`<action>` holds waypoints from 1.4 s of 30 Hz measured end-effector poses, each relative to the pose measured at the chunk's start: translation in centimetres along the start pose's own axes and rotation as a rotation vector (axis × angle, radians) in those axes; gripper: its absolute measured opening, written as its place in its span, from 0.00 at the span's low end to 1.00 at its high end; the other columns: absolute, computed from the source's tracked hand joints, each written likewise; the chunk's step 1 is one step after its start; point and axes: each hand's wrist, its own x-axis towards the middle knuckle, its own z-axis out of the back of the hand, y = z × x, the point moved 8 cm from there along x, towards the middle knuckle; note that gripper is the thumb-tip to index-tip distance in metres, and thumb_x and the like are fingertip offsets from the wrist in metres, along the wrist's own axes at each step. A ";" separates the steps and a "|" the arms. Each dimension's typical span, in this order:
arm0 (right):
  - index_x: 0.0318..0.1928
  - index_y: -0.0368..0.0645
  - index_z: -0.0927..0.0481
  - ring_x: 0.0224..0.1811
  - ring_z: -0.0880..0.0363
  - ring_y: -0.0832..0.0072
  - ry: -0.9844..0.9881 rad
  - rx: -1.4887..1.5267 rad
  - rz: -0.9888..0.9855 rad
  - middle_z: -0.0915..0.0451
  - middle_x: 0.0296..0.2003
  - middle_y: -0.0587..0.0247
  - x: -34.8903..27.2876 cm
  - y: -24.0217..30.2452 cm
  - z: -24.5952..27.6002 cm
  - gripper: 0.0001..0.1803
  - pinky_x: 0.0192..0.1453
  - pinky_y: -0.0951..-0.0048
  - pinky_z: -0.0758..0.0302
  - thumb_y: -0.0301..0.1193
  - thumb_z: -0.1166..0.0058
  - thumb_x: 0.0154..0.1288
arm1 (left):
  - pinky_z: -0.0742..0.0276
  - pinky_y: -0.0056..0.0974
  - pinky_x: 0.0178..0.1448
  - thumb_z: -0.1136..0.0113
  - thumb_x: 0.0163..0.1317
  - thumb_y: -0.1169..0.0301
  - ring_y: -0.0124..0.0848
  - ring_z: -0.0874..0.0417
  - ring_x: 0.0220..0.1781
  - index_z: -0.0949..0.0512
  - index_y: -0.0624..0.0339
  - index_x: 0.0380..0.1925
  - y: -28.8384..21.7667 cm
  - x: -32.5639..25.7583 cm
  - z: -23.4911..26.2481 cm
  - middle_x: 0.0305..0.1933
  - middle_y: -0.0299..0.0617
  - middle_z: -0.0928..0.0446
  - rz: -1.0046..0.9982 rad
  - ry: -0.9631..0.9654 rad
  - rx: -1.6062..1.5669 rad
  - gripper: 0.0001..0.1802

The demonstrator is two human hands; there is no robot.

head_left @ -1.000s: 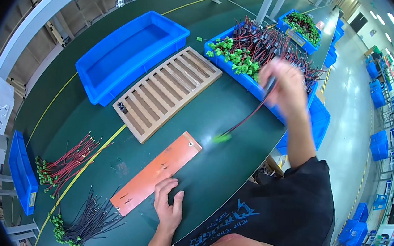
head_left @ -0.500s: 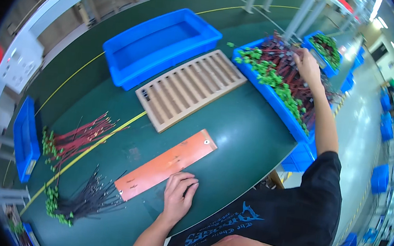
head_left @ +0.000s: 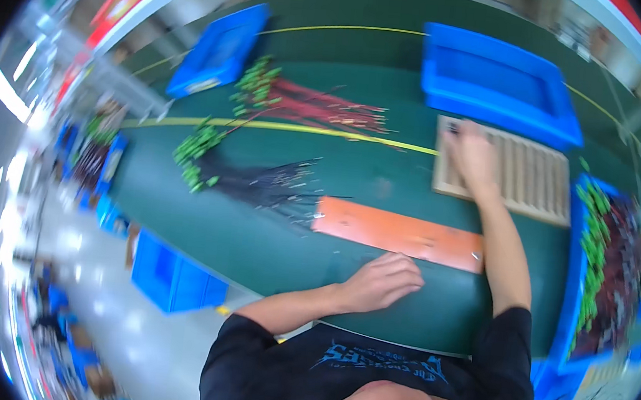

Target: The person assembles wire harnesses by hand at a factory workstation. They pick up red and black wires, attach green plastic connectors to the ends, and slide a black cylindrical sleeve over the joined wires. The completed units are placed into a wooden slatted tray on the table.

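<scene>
My right hand [head_left: 473, 153] is over the left end of a light wooden slotted tray [head_left: 558, 217]. Its fingertips are pinched beside a small dark piece [head_left: 453, 127] in the end slot. Motion blur hides what they grip, if anything. My left hand [head_left: 383, 282] rests on the green table, loosely curled, its visible fingers holding nothing. Just beyond it lies a long orange strip [head_left: 387, 226] with dark marks. Left of the strip are black wires [head_left: 253, 182] with green connectors, and behind them red wires [head_left: 322, 106] with green connectors.
An empty-looking blue bin [head_left: 502, 79] stands behind the tray. At the far right, a blue crate [head_left: 571, 278] holds many dark red wires with green connectors [head_left: 593, 257]. Another blue bin [head_left: 219, 51] sits back left. A yellow line [head_left: 327, 131] crosses the table [head_left: 254, 248].
My right hand has moved from the crate of red wires to the wooden tray's left end. The view has turned left. My left hand stays near the orange strip.
</scene>
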 end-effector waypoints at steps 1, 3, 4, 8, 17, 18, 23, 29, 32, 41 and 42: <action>0.44 0.40 0.21 0.37 0.14 0.44 -0.097 -0.017 0.095 0.17 0.39 0.47 -0.1 0.0 0.0 0.16 0.39 0.45 0.18 0.42 0.40 0.71 | 0.20 0.45 0.55 0.29 0.60 0.77 0.43 0.16 0.50 0.17 0.63 0.40 -0.7 -0.2 1.2 0.44 0.44 0.17 -0.022 -0.017 0.040 0.09; 0.45 0.41 0.22 0.40 0.14 0.47 -0.052 -0.105 0.084 0.17 0.41 0.49 -0.6 1.1 -0.4 0.15 0.41 0.46 0.18 0.41 0.41 0.73 | 0.20 0.45 0.55 0.30 0.60 0.77 0.43 0.16 0.48 0.17 0.63 0.40 -1.1 -1.2 3.9 0.43 0.44 0.17 -0.048 -0.056 0.142 0.08; 0.46 0.41 0.22 0.41 0.14 0.47 -0.078 -0.040 0.064 0.18 0.41 0.50 -0.5 1.5 0.3 0.15 0.42 0.47 0.18 0.41 0.42 0.74 | 0.20 0.44 0.55 0.31 0.60 0.78 0.43 0.15 0.47 0.17 0.62 0.39 -0.8 -1.5 6.0 0.42 0.44 0.17 -0.065 -0.089 0.241 0.07; 0.48 0.42 0.24 0.41 0.15 0.49 -0.165 0.178 0.005 0.18 0.43 0.53 -0.4 0.9 1.6 0.14 0.43 0.49 0.21 0.40 0.45 0.77 | 0.22 0.48 0.49 0.38 0.60 0.80 0.47 0.18 0.42 0.17 0.61 0.41 6.5 -2.4 17.9 0.39 0.46 0.18 0.136 -0.185 0.760 0.09; 0.45 0.44 0.22 0.40 0.15 0.52 -0.117 0.177 0.113 0.18 0.40 0.58 -0.4 1.2 0.9 0.11 0.40 0.51 0.21 0.39 0.42 0.74 | 0.19 0.50 0.54 0.36 0.56 0.81 0.47 0.16 0.51 0.17 0.58 0.41 16.9 -4.8 29.4 0.40 0.44 0.17 0.489 0.290 0.992 0.12; 0.44 0.44 0.22 0.39 0.16 0.53 -0.117 0.173 0.122 0.18 0.40 0.58 -0.2 1.1 0.9 0.11 0.40 0.51 0.21 0.39 0.42 0.74 | 0.19 0.50 0.54 0.36 0.57 0.79 0.47 0.16 0.50 0.17 0.58 0.41 17.1 -4.5 29.4 0.40 0.44 0.18 0.488 0.278 1.002 0.11; 0.42 0.43 0.21 0.39 0.15 0.53 -0.112 0.197 0.106 0.18 0.40 0.59 -0.4 0.4 0.7 0.11 0.39 0.52 0.21 0.39 0.41 0.73 | 0.19 0.50 0.54 0.37 0.61 0.74 0.48 0.17 0.51 0.16 0.57 0.43 17.4 -1.8 29.7 0.42 0.45 0.19 0.399 0.230 1.072 0.10; 0.42 0.45 0.21 0.38 0.15 0.55 -0.095 0.228 0.076 0.17 0.38 0.59 -0.1 0.4 0.4 0.12 0.40 0.54 0.21 0.40 0.40 0.72 | 0.19 0.48 0.55 0.34 0.61 0.71 0.46 0.17 0.52 0.14 0.55 0.43 19.4 4.5 27.5 0.44 0.43 0.19 0.130 0.100 1.138 0.10; 0.42 0.45 0.20 0.38 0.15 0.56 -0.105 0.247 0.081 0.17 0.38 0.60 -0.1 0.7 0.4 0.11 0.40 0.54 0.21 0.39 0.40 0.72 | 0.19 0.49 0.53 0.32 0.60 0.69 0.45 0.16 0.50 0.13 0.55 0.40 21.7 5.8 27.6 0.43 0.43 0.18 0.131 0.109 1.177 0.09; 0.42 0.44 0.20 0.37 0.15 0.56 -0.110 0.262 0.085 0.17 0.36 0.59 -0.1 0.0 0.4 0.11 0.39 0.54 0.21 0.39 0.39 0.72 | 0.18 0.45 0.46 0.25 0.54 0.69 0.45 0.13 0.38 0.10 0.60 0.35 21.2 5.9 32.7 0.34 0.46 0.14 0.288 0.078 0.724 0.10; 0.42 0.44 0.20 0.37 0.16 0.56 -0.108 0.267 0.085 0.17 0.36 0.59 -0.1 0.0 0.4 0.11 0.39 0.54 0.21 0.39 0.39 0.72 | 0.18 0.45 0.47 0.25 0.54 0.69 0.45 0.12 0.38 0.09 0.60 0.36 21.0 5.9 33.3 0.34 0.46 0.13 0.313 0.059 0.689 0.11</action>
